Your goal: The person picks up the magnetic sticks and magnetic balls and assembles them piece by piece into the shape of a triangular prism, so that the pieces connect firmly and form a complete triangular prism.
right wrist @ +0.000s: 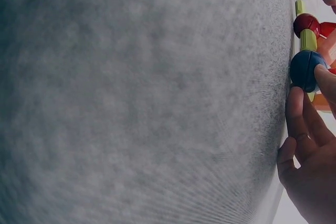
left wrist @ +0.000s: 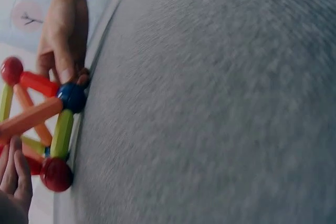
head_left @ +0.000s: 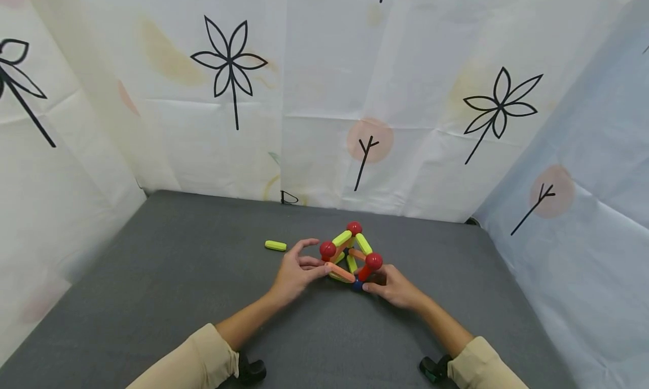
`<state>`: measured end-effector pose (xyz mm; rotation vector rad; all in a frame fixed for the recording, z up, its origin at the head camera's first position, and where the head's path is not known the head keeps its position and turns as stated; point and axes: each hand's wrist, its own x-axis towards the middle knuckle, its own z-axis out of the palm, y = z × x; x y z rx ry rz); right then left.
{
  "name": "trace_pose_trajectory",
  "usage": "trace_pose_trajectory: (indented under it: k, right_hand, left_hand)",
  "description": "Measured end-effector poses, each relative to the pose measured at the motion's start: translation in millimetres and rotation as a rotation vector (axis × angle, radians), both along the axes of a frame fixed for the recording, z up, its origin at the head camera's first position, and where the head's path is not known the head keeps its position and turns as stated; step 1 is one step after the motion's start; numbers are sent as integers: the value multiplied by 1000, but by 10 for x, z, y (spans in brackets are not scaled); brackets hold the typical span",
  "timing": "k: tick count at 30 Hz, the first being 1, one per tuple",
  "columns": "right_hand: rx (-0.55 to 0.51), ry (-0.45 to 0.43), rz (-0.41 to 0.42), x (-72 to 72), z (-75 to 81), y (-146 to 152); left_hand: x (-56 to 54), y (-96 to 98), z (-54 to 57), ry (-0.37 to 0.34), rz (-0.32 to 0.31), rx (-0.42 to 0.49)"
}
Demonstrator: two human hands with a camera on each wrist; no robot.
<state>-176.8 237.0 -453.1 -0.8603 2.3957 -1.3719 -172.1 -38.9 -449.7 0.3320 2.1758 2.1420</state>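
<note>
A frame of magnetic building sticks and balls stands on the grey table, with red balls (head_left: 354,228) on top and yellow-green and orange sticks between them. My left hand (head_left: 297,272) pinches the orange stick (head_left: 339,272) at its left end, index finger raised beside an upper red ball (head_left: 328,250). At the near corner my right hand (head_left: 398,287) grips the dark blue ball (right wrist: 307,70) between thumb and fingers. From that ball a red stick (left wrist: 40,83) rises to another red ball (head_left: 373,260). A low red ball (left wrist: 56,174) shows in the left wrist view; my left hand hides it from the head view.
One loose yellow-green stick (head_left: 276,245) lies left of the frame on the grey table (head_left: 203,265). White cloth walls (head_left: 314,96) with plant drawings enclose the table at the back and sides.
</note>
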Motion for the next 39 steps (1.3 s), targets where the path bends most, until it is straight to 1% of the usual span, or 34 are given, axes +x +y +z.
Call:
trace_pose_trajectory:
  k: [3, 5, 11, 16, 20, 23, 24, 26, 27, 30, 32, 33, 35, 37, 39]
  right_hand:
    - [2, -7, -7, 4, 2, 6]
    - [4, -8, -12, 4, 3, 8]
    - [-7, -3, -13, 1, -8, 9]
    - [3, 2, -14, -2, -16, 12]
    - [17, -22, -31, 0, -6, 7]
    - [32, -33, -41, 1, -1, -2]
    - [37, -34, -44, 2, 2, -4]
    - [48, -35, -50, 5, 6, -8]
    - [50, -34, -50, 6, 8, -9]
    - [47, -33, -47, 5, 11, -14]
    - [41, -34, -42, 1, 10, -19]
    - [38, -32, -38, -2, 9, -19]
    - [33, -25, -31, -6, 6, -20]
    - [30, -15, -24, -11, 2, -17]
    - [32, -5, -24, -16, -1, -11]
  left_hand:
    - [6, 77, -5, 18, 70, -4]
    - [6, 116, -15, 37, 98, -14]
    - [9, 172, -2, 86, 108, -9]
    - [3, 200, 41, 74, 121, -12]
    - [81, 235, 236, 52, 133, 3]
    - [169, 243, 408, 22, 137, 1]
    - [171, 239, 411, 17, 134, 2]
    - [150, 229, 381, 6, 126, -10]
    - [129, 214, 345, 0, 115, -11]
    - [23, 125, 177, 13, 62, -10]
    - [-56, 12, 96, 51, 26, -59]
    - [-95, -62, 68, 83, 9, -87]
    - [-183, -228, 45, 178, -14, -170]
    - [-278, -413, 38, 281, -24, -264]
    - [-383, -591, 25, 362, -33, -332]
